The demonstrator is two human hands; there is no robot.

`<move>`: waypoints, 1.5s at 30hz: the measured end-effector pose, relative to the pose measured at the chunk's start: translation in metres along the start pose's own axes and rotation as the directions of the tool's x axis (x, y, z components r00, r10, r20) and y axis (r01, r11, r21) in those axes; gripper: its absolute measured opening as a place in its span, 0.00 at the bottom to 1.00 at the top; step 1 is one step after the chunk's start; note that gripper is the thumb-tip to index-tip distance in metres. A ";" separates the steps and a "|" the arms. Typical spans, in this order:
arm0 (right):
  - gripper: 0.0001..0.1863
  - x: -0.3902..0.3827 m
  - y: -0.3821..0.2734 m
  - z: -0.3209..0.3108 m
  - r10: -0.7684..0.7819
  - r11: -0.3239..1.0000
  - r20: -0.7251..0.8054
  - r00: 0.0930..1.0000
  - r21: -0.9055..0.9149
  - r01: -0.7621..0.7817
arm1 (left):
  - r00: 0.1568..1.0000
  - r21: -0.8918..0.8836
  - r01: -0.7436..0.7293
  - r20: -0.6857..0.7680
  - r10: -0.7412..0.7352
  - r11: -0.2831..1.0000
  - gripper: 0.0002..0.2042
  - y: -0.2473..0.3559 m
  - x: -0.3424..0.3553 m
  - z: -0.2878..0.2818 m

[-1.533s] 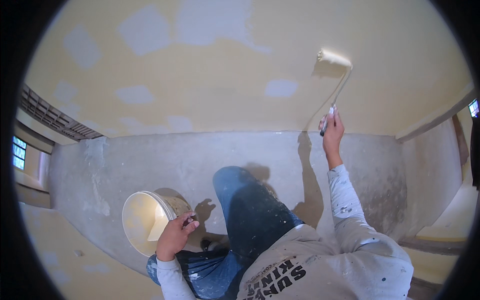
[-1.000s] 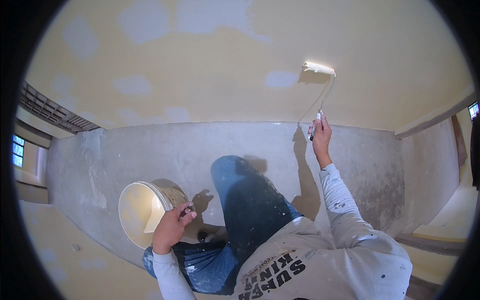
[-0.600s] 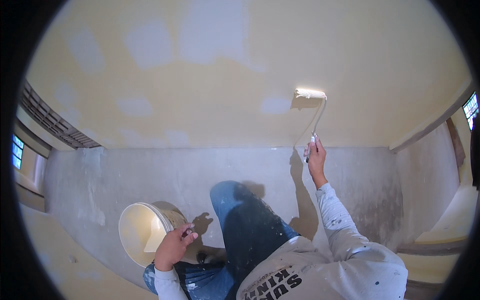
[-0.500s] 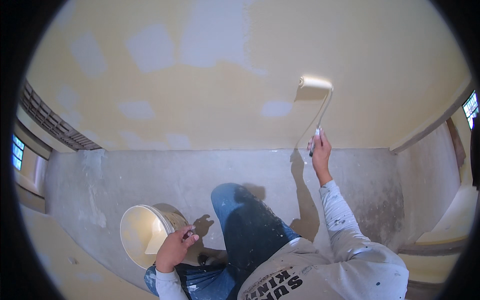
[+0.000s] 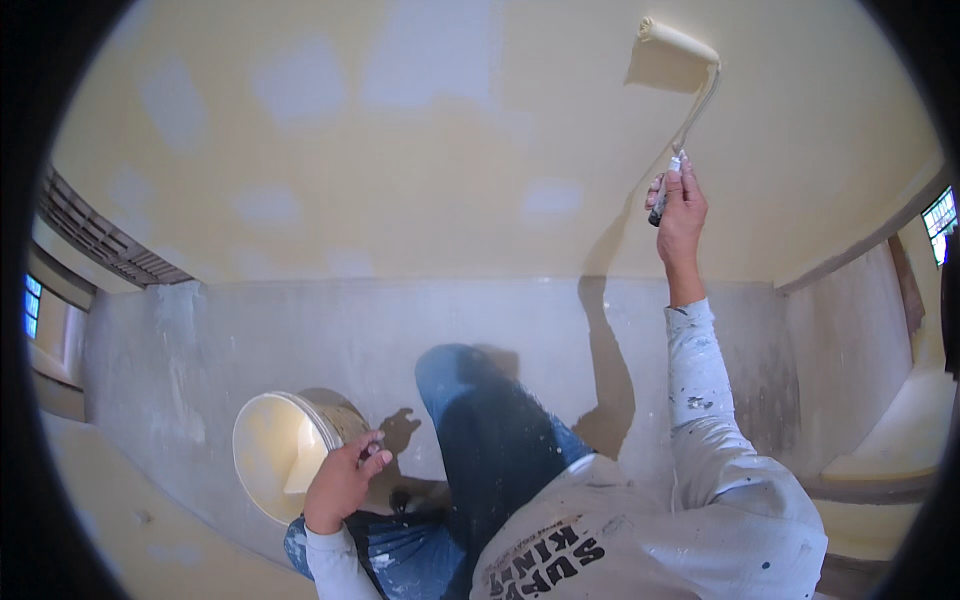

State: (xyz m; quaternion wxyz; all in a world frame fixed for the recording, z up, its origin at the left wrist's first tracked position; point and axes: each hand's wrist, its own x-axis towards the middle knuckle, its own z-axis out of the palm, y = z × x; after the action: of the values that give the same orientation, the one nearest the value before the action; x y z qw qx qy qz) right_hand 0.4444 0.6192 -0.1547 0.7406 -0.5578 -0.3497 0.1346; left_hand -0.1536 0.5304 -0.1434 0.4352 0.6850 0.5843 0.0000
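A paint roller (image 5: pixel 680 42) sits high on a pale yellow wall (image 5: pixel 400 200), its handle gripped in a person's right hand (image 5: pixel 684 212).

The roller's cream-coloured sleeve lies at a slight slant, its shadow falling just below; a bent metal rod joins it to the handle, around which the right hand's fingers are wrapped. Bluish-white patches (image 5: pixel 552 197) mark the wall to the left and below. The left hand (image 5: pixel 338 488), loosely curled with thumb and fingertips slightly apart, hangs near the rim of a white bucket (image 5: pixel 262 450); whether they touch cannot be told. The bucket, its inside coated in yellow, is on the grey floor (image 5: pixel 300 325), left of the person's bent knee in blue jeans (image 5: pixel 490 435). Paint flecks dot the light grey sweatshirt (image 5: pixel 640 520).
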 end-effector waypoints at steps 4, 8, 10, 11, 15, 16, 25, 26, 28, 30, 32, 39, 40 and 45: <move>0.25 -0.065 0.080 -0.021 0.114 0.987 0.021 0.993 -0.119 -0.111 | 1.000 -0.027 0.016 0.025 -0.015 1.000 0.24 -0.005 0.003 0.002; 0.25 -0.123 0.142 -0.037 0.223 0.964 0.035 0.974 -0.153 -0.216 | 1.000 -0.002 -0.008 0.015 0.008 1.000 0.24 0.000 0.000 -0.001; 0.25 -0.137 0.160 -0.047 0.249 0.958 0.041 0.968 -0.157 -0.239 | 1.000 -0.018 0.020 0.022 -0.020 1.000 0.24 0.002 0.001 -0.001; 0.25 -0.139 0.158 -0.045 0.249 0.961 0.038 0.968 -0.133 -0.242 | 0.999 -0.026 0.034 0.019 -0.033 0.999 0.24 0.004 0.002 -0.002; 0.25 -0.119 0.139 -0.037 0.205 0.977 0.024 0.978 -0.066 -0.203 | 0.998 -0.020 0.054 0.020 -0.053 0.998 0.24 -0.002 0.000 -0.001; 0.26 -0.109 0.128 -0.033 0.186 0.981 0.022 0.982 -0.056 -0.184 | 0.998 -0.022 0.052 0.020 -0.051 0.998 0.24 -0.001 -0.001 -0.002; 0.26 -0.057 0.091 -0.043 0.129 0.992 -0.006 0.992 -0.001 -0.129 | 0.999 -0.049 0.034 0.034 -0.032 0.998 0.24 0.002 0.003 -0.003; 0.26 -0.054 0.087 -0.040 0.121 0.993 -0.006 0.993 -0.004 -0.121 | 0.998 -0.060 0.051 0.044 -0.049 0.997 0.24 0.003 0.003 -0.005; 0.25 -0.057 0.078 -0.033 0.121 0.993 -0.013 0.993 -0.009 -0.121 | 0.998 -0.041 0.052 0.028 -0.051 0.998 0.24 0.000 0.000 -0.003; 0.26 -0.041 0.071 -0.030 0.091 0.994 0.009 0.996 0.058 -0.091 | 0.998 -0.027 0.048 0.029 -0.047 0.998 0.24 -0.003 -0.001 -0.001; 0.26 -0.042 0.074 -0.033 0.097 0.993 0.025 0.995 0.072 -0.098 | 0.999 -0.023 0.035 0.023 -0.035 0.999 0.24 -0.006 0.000 0.000; 0.25 -0.121 0.156 -0.061 0.248 0.962 0.043 0.968 -0.126 -0.241 | 0.999 -0.034 0.032 0.017 -0.032 0.999 0.24 -0.002 -0.001 -0.001; 0.25 -0.129 0.162 -0.063 0.261 0.956 0.059 0.963 -0.154 -0.250 | 0.999 -0.035 0.047 0.024 -0.046 0.998 0.24 0.001 -0.004 -0.002; 0.26 -0.095 0.133 -0.034 0.197 0.980 0.062 0.978 -0.026 -0.196 | 0.999 0.005 0.034 0.031 -0.034 0.999 0.25 0.001 -0.006 -0.006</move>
State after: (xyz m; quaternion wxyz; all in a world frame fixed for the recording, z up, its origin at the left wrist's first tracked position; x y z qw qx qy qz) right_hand 0.4242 0.5834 -0.3171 0.7065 -0.5922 -0.3179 0.2216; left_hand -0.1574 0.5293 -0.1361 0.4426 0.6759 0.5889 -0.0195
